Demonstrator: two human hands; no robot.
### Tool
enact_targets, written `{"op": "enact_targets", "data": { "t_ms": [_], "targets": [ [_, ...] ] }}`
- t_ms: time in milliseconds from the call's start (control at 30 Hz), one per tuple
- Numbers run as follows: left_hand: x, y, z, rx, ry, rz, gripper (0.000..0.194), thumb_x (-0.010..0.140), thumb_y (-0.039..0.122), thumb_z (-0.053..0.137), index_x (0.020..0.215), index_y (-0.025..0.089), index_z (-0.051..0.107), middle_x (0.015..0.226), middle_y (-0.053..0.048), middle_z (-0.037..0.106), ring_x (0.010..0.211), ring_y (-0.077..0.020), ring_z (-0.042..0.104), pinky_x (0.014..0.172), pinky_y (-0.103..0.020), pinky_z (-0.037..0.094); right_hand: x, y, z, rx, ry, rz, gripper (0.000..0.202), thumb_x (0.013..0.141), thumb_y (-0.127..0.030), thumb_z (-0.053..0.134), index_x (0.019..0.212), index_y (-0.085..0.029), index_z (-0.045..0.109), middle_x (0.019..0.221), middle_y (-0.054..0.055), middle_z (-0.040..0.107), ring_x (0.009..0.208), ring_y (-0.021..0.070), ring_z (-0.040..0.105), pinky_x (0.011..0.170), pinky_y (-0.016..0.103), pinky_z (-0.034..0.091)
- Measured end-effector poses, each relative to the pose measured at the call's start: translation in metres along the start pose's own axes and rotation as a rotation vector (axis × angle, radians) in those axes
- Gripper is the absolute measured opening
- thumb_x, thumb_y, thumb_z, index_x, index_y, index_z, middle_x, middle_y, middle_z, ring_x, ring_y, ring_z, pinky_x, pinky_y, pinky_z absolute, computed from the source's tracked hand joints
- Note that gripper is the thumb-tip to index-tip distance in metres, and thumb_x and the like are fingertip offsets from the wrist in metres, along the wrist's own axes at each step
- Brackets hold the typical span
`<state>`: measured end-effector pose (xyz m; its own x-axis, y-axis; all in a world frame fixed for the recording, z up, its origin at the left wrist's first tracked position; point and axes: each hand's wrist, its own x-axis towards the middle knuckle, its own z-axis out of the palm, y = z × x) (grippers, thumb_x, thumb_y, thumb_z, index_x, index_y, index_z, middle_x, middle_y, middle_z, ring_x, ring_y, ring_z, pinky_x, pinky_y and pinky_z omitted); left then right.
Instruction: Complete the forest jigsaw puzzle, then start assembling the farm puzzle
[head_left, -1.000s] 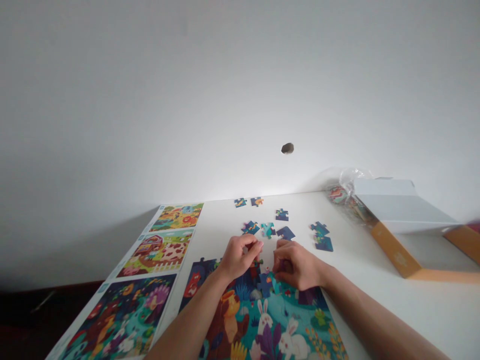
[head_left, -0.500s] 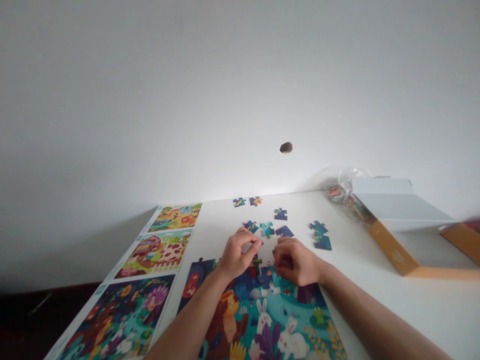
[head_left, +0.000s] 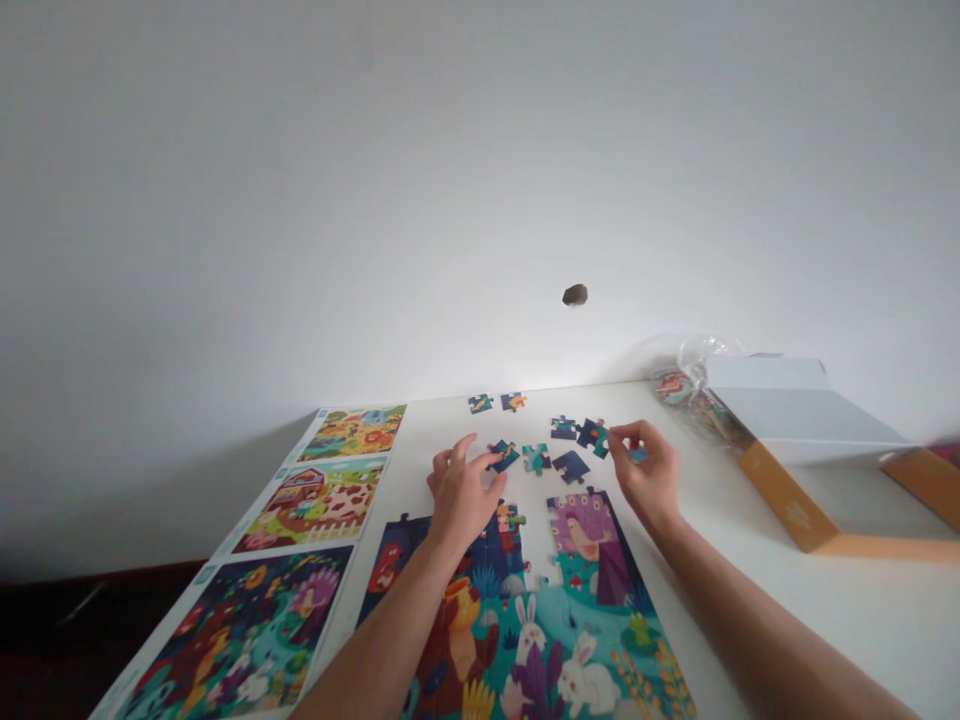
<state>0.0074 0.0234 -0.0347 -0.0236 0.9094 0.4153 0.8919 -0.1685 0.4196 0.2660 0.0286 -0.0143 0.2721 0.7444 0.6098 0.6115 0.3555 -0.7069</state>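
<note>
My right hand (head_left: 646, 468) pinches the edge of a dark blue puzzle piece (head_left: 593, 437) with an orange-red spot, close to another dark piece (head_left: 563, 427). My left hand (head_left: 466, 490) has its fingers apart, its fingertips at the left edge of a blue piece (head_left: 505, 455) with a yellow mark. A teal piece (head_left: 536, 458) and a plain dark blue piece (head_left: 571, 466) lie between the hands. Below them spreads the partly joined jigsaw puzzle (head_left: 540, 640), with white rabbits, a bear and a purple bird. A gap opens in its upper middle.
Two loose pieces (head_left: 514, 402) lie near the wall. Picture sheets (head_left: 311, 505) line the table's left side. To the right stand an open orange and white box (head_left: 806, 515) and a clear plastic bag (head_left: 694, 395) with pieces inside. The wall has a hole (head_left: 575, 295).
The dark blue piece in the puzzle's gap is gone from there. My right hand has moved up and right and holds a similar piece. My left hand has spread its fingers beside the yellow-marked piece.
</note>
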Motion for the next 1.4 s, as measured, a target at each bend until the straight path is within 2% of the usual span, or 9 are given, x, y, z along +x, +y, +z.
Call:
{"op": "enact_targets", "data": {
  "t_ms": [67,233,367,733,900,1000,1100,1233,1400],
  "targets": [
    [-0.001,0.0,0.0,0.026,-0.014,-0.031,0.02,0.075,0.031,0.068,0.094,0.031,0.075,0.135,-0.006,0.053,0.113,-0.0385,0.045,0.083,-0.052,0.041,0.003,0.004,0.0,-0.058,0.035,0.067,0.019,0.084,-0.034,0.057,0.079,-0.019,0.067,0.067,0.001,0.057,0.063,0.0191,0.053,0.065,0.031,0.038],
    [0.0,0.002,-0.004,0.017,-0.05,-0.072,0.021,0.077,0.03,0.066,0.096,0.031,0.075,0.131,-0.008,0.056,0.113,-0.0381,0.046,0.085,-0.052,0.04,0.006,0.013,0.004,-0.058,-0.086,0.228,0.023,0.081,-0.04,0.063,0.078,-0.019,0.072,0.067,0.002,0.064,0.061,0.0196,0.057,0.061,0.03,0.039],
    [0.0,0.003,-0.005,0.013,-0.059,-0.082,0.021,0.078,0.029,0.064,0.096,0.031,0.075,0.124,-0.009,0.059,0.112,-0.0371,0.047,0.085,-0.05,0.04,0.012,0.026,0.003,0.0,-0.076,0.304,0.027,0.079,-0.043,0.066,0.082,-0.017,0.073,0.068,0.004,0.067,0.06,0.0209,0.058,0.058,0.031,0.041],
    [0.002,0.006,-0.008,0.07,-0.098,-0.148,0.022,0.081,0.031,0.061,0.097,0.033,0.075,0.122,-0.006,0.058,0.114,-0.0323,0.048,0.089,-0.047,0.041,0.029,0.05,-0.016,0.04,-0.117,0.53,0.023,0.066,-0.036,0.072,0.075,-0.015,0.073,0.065,0.006,0.068,0.057,0.0213,0.06,0.047,0.028,0.041],
    [0.002,0.01,-0.01,0.093,-0.109,-0.175,0.021,0.081,0.031,0.06,0.096,0.036,0.074,0.123,-0.004,0.058,0.116,-0.0306,0.048,0.09,-0.045,0.042,0.033,0.05,-0.021,-0.153,-0.096,0.486,0.027,0.072,-0.038,0.065,0.083,-0.014,0.072,0.073,0.008,0.068,0.068,0.0261,0.064,0.061,0.033,0.048],
    [0.002,0.01,-0.011,0.093,-0.114,-0.179,0.021,0.081,0.031,0.06,0.096,0.036,0.074,0.123,-0.004,0.058,0.116,-0.0309,0.049,0.09,-0.046,0.042,0.032,0.044,-0.024,-0.547,-0.223,0.413,0.039,0.074,-0.042,0.064,0.103,-0.017,0.069,0.096,0.013,0.067,0.094,0.033,0.062,0.082,0.045,0.045],
    [0.002,0.01,-0.01,0.091,-0.115,-0.176,0.022,0.082,0.032,0.059,0.097,0.036,0.074,0.124,-0.004,0.058,0.116,-0.0309,0.048,0.091,-0.047,0.042,0.028,0.036,-0.025,-0.84,-0.405,0.414,0.06,0.071,-0.057,0.068,0.113,-0.014,0.066,0.111,0.022,0.059,0.107,0.0407,0.054,0.087,0.053,0.04],
    [0.002,0.009,-0.01,0.092,-0.117,-0.174,0.022,0.082,0.031,0.059,0.098,0.035,0.074,0.124,-0.005,0.058,0.116,-0.0314,0.048,0.091,-0.048,0.041,0.024,0.035,-0.025,-0.844,-0.507,0.433,0.052,0.075,-0.06,0.066,0.101,-0.016,0.07,0.109,0.023,0.058,0.106,0.0411,0.053,0.086,0.052,0.041],
    [0.001,0.008,-0.009,0.073,-0.121,-0.164,0.022,0.082,0.032,0.059,0.097,0.035,0.074,0.124,-0.006,0.058,0.116,-0.0328,0.048,0.091,-0.051,0.041,0.021,0.045,-0.016,-0.721,-0.416,0.381,0.043,0.075,-0.048,0.07,0.102,-0.016,0.065,0.104,0.019,0.062,0.102,0.039,0.056,0.082,0.049,0.042]
  ]
}}
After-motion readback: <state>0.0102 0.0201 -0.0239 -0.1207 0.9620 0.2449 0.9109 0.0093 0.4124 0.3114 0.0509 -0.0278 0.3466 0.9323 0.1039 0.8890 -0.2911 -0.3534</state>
